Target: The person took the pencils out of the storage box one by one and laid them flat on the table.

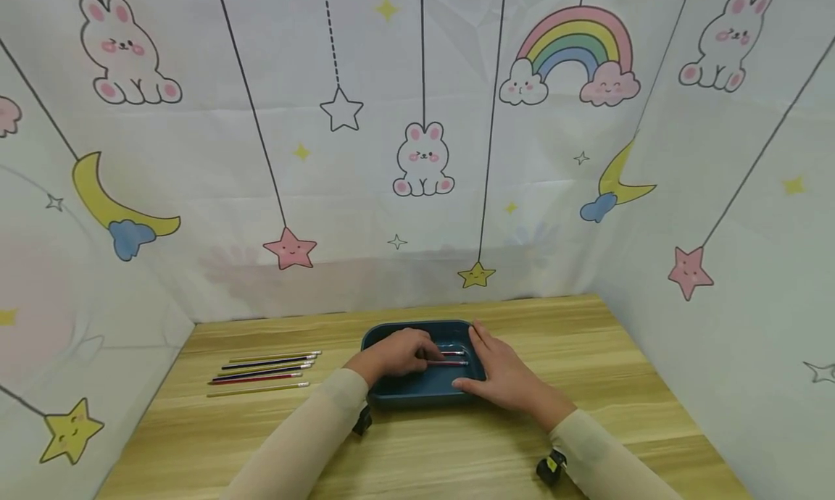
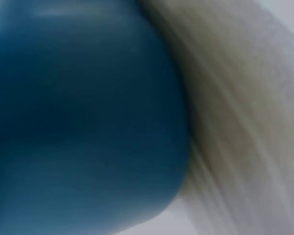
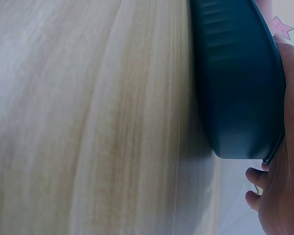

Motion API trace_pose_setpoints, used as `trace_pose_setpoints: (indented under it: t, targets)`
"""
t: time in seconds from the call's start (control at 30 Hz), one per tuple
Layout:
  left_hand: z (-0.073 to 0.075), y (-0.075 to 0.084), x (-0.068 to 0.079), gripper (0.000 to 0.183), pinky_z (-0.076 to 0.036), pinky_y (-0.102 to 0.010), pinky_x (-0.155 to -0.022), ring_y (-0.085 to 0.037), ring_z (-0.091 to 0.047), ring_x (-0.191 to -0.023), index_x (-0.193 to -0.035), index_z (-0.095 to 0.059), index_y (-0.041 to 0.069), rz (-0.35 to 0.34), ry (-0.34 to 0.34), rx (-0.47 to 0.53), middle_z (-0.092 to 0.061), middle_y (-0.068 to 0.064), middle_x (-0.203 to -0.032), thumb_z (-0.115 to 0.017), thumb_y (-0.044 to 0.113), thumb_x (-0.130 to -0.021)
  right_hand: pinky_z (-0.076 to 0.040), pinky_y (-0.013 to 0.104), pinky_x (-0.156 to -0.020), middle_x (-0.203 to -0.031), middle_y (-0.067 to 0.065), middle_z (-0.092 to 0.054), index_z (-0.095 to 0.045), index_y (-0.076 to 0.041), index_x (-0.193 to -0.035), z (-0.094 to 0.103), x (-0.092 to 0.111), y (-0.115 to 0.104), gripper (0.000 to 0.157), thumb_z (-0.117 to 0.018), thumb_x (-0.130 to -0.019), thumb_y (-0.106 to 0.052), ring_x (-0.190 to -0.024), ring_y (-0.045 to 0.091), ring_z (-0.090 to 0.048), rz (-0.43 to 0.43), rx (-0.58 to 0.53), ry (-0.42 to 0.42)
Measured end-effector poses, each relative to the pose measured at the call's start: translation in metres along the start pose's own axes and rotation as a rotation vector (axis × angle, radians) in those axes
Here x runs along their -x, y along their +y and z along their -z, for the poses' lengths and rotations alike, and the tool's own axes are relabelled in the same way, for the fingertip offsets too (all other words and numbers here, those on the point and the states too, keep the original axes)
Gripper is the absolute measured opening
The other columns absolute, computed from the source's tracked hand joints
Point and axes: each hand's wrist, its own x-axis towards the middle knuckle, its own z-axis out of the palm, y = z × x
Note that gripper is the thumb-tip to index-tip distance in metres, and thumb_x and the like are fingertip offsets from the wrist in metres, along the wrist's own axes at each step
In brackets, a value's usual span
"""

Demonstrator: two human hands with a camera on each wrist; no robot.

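In the head view a dark blue tray (image 1: 424,396) sits on the table. My left hand (image 1: 399,355) reaches over its left side, with bent fingers pinching a reddish pencil (image 1: 450,363) low inside. Another red pencil (image 1: 454,353) lies just behind it, partly hidden by the fingers. My right hand (image 1: 505,373) rests on the tray's right end, fingers extended along the far corner and thumb over the front rim. The right wrist view shows this hand (image 3: 286,191) against the tray's rim (image 3: 280,63). The tray wall (image 2: 112,122) fills most of the left wrist view.
To the left of the tray several pencils (image 1: 264,375) in yellow, dark blue and red lie side by side on the wood-grain table (image 1: 443,449). White cloth walls (image 1: 365,210) printed with rabbits, stars and moons stand behind and at both sides.
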Motion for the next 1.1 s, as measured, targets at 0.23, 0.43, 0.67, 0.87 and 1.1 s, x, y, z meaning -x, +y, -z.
trace_pose_setpoints:
  t: [0.23,0.43,0.67,0.87,1.1]
  targets:
    - [0.01,0.005,0.003,0.029,-0.059,-0.028,-0.09,-0.005,-0.066,-0.097,-0.128,-0.084,0.02,0.034,0.01,0.003,-0.071,0.009,-0.113,-0.078,0.007,-0.103,-0.027,0.064,-0.129,-0.185,0.012,-0.007,-0.015,-0.005,-0.177,-0.001,0.0,0.001,0.116,-0.06,-0.1,-0.079,-0.165,0.042,-0.025,0.002,0.014,0.008]
    - [0.021,0.013,0.011,0.03,-0.059,-0.03,-0.09,-0.007,-0.066,-0.098,-0.128,-0.084,0.02,0.03,0.022,-0.008,-0.072,0.007,-0.114,-0.077,0.006,-0.103,-0.028,0.066,-0.128,-0.185,0.013,-0.009,-0.017,-0.004,-0.176,-0.001,0.0,0.0,0.115,-0.061,-0.1,-0.079,-0.165,0.043,-0.027,0.016,-0.005,0.017]
    - [0.039,0.02,0.025,0.03,-0.061,-0.034,-0.091,-0.011,-0.069,-0.1,-0.127,-0.084,0.015,0.004,0.03,0.028,-0.074,0.003,-0.114,-0.076,0.0,-0.101,-0.026,0.066,-0.129,-0.185,0.012,-0.009,-0.016,-0.004,-0.176,0.0,0.001,0.0,0.118,-0.062,-0.099,-0.08,-0.165,0.042,-0.025,0.015,-0.016,0.014]
    - [0.054,0.022,0.044,0.03,-0.061,-0.035,-0.088,-0.012,-0.069,-0.098,-0.126,-0.084,0.013,0.013,0.044,0.039,-0.074,0.003,-0.112,-0.075,-0.001,-0.101,-0.026,0.066,-0.129,-0.185,0.014,-0.011,-0.018,-0.004,-0.176,-0.001,0.002,0.0,0.117,-0.063,-0.098,-0.079,-0.165,0.043,-0.026,0.017,-0.018,0.024]
    - [0.069,0.024,0.072,0.029,-0.06,-0.034,-0.087,-0.011,-0.068,-0.097,-0.125,-0.084,0.014,0.039,0.08,0.004,-0.074,0.004,-0.112,-0.075,0.001,-0.101,-0.026,0.067,-0.129,-0.184,0.017,-0.012,-0.018,-0.003,-0.176,-0.001,0.002,0.0,0.116,-0.063,-0.099,-0.078,-0.165,0.044,-0.026,0.024,-0.014,0.025]
